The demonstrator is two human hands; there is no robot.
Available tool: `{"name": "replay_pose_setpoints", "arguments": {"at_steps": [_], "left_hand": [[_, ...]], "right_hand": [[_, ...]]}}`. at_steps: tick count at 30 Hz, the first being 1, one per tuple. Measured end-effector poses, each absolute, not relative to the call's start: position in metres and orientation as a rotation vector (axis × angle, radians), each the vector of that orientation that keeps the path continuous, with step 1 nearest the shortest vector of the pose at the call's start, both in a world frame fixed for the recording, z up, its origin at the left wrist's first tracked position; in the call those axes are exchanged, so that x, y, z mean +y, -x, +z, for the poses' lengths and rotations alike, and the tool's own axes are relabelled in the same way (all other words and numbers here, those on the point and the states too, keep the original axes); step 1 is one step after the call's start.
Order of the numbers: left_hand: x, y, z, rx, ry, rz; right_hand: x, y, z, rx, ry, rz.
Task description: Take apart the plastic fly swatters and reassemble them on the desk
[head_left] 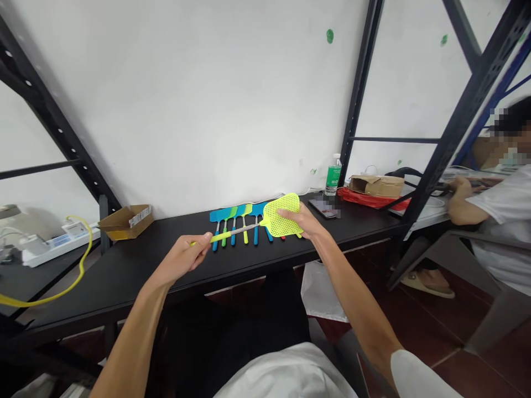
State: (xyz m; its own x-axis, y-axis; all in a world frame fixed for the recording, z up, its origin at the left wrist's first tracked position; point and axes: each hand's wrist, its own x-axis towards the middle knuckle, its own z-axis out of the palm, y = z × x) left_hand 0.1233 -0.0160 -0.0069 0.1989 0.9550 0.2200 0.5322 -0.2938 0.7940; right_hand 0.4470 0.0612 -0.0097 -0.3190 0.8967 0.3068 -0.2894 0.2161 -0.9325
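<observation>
While I stand here watching, the person at the black table (136, 271) holds a yellow-green fly swatter (274, 222) with both hands, up above the tabletop and slanting slightly upward to the right. The left hand (189, 256) is closed around the handle, thumb laid along it. The right hand (306, 220) pinches the perforated head at its far side, thumb flat on the face that I see and the other fingers mostly hidden behind it. Between the hands runs a thin metal shaft.

Just beyond, more fly swatters (217, 215) lie side by side in a row, blue and green heads toward the wall, handles toward the person; the held head covers some at the right end. Farther right are a phone (323, 209), a bottle (333, 176) with a green label, and a cardboard box (384, 186) on red plastic (369, 202). An open carton (126, 222) sits at the left end. Off to the right, a co-worker (498, 221) sits at another table.
</observation>
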Motion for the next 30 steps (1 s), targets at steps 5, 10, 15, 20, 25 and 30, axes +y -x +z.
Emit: {"name": "replay_pose_setpoints", "arguments": {"at_steps": [5, 10, 15, 20, 25, 30], "left_hand": [[-0.016, -0.123, -0.005, 1.367, -1.903, 0.866], [-0.016, -0.125, -0.006, 1.312, -1.928, 0.775], [-0.019, -0.122, -0.004, 1.314, -1.948, 0.765], [-0.02, -0.12, -0.004, 1.255, -1.97, 0.577], [-0.01, -0.115, -0.013, 1.22, -1.881, 0.716], [0.017, -0.091, -0.036, 1.369, -1.772, 1.149]], "right_hand": [[0.066, -0.453, -0.012, -1.393, 0.67, 1.38], [0.08, -0.456, -0.019, -1.289, 0.758, 1.389], [0.09, -0.452, -0.029, -1.268, 0.761, 1.413], [0.094, -0.444, -0.037, -1.32, 0.803, 1.373], [0.106, -0.445, -0.046, -1.394, 0.965, 1.176], [0.124, -0.476, -0.059, -1.52, 1.338, 0.683]]}}
